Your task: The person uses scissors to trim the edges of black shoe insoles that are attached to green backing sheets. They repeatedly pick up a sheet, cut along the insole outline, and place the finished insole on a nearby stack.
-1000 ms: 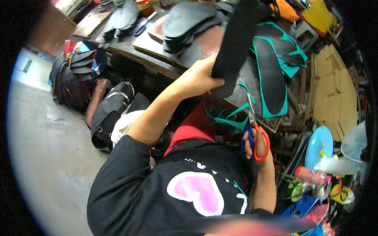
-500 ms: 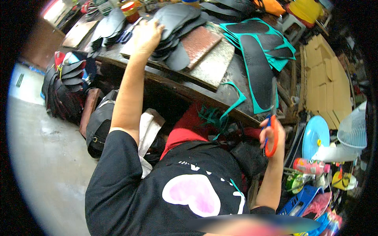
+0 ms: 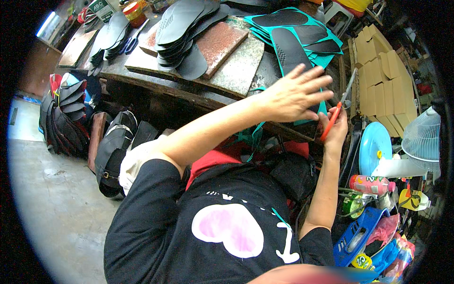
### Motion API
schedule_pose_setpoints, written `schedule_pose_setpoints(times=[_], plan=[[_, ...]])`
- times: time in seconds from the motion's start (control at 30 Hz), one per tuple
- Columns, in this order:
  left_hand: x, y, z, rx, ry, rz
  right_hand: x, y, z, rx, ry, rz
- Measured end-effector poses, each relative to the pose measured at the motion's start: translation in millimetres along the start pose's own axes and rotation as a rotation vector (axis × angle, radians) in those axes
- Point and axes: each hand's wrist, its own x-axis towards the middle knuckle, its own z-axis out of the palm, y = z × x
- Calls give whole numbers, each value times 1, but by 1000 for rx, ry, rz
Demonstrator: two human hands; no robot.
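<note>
With fingers spread and nothing in it, my left hand reaches across to the right, in front of a black insole with an untrimmed teal border. It hides the near end of that piece. Close beside it, my right hand is closed around the orange handle of a pair of scissors, whose blades point up and away. More black insoles on teal sheet material lie in an overlapping pile behind. A stack of trimmed dark insoles rests further left on the bench.
Under the dark stack lie a reddish board and a pale speckled slab. Another pair of scissors lies near a smaller insole stack. Cardboard, a blue round lid and a fan stand right.
My left hand has moved from the dark insole stack rightward to beside my right hand. The right hand has risen slightly with the scissors, and the view has shifted.
</note>
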Motion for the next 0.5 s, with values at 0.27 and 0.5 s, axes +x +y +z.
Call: schedule_pose_setpoints(times=[0.27,0.5], plan=[[-11,0,-25,-302,-192,24,-37,-45,-75,1194,-326,282],[-68,15,-83,-788,-224,-412,-41,-44,-91,1219,-215,120]])
